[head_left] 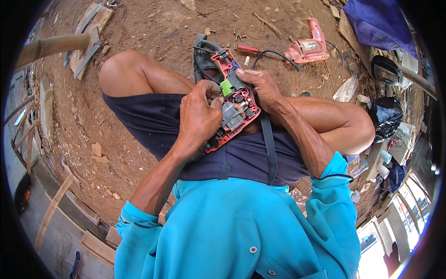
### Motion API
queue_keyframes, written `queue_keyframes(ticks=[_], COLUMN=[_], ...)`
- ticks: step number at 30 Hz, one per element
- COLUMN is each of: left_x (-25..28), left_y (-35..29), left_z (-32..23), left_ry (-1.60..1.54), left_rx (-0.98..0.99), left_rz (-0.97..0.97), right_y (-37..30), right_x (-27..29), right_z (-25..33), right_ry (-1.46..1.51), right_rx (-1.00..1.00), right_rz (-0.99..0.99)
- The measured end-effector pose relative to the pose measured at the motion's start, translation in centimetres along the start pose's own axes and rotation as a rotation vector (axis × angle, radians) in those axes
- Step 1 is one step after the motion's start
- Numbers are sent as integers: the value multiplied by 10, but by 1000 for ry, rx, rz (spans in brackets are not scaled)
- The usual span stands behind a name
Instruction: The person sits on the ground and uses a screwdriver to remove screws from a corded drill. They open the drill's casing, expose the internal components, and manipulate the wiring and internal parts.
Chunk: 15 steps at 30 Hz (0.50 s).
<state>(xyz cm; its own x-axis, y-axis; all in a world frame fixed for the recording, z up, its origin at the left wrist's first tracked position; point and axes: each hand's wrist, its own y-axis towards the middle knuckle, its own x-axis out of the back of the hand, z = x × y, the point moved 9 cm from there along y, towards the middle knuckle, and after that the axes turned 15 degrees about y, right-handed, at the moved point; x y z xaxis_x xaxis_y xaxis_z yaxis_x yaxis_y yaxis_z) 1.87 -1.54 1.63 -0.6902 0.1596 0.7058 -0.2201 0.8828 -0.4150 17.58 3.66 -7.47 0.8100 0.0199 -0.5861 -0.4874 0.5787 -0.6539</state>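
Opened power tool [233, 116] gripped by right hand [265, 88], 1 o'clock; left hand [200, 109] pinched closed, 10 o'clock, contents unclear. Internal adjustment judged underway; steadiness required next.

I see the opened power tool [234, 116] in the seated person's lap, between the left hand [202, 111] and the right hand [264, 88]. Past it, on the dirt ground [153, 28], lies a screwdriver [247, 48], with loose screws [239, 37] just beyond and a power drill [309, 50] to its right. A plastic bag [346, 88] sits between that drill and the right knee [355, 130]; a bin bag [386, 118] lies outside the knee. A plastic sheet [381, 25] lies farther off, right of the drill. Away to the left, past the left knee [121, 74], lies a wooden board [90, 44].
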Motion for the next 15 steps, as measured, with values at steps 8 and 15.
queue_keyframes(ticks=[8,15], left_x=[2,0], left_y=[-1,2], left_z=[-6,-8], left_ry=[16,74], left_rx=[-15,-43], left_rz=[-13,-5], right_y=[5,3], right_x=[6,6], right_z=[-2,-2], right_ry=[-56,-80], right_rx=[29,14], right_rz=[-9,-8])
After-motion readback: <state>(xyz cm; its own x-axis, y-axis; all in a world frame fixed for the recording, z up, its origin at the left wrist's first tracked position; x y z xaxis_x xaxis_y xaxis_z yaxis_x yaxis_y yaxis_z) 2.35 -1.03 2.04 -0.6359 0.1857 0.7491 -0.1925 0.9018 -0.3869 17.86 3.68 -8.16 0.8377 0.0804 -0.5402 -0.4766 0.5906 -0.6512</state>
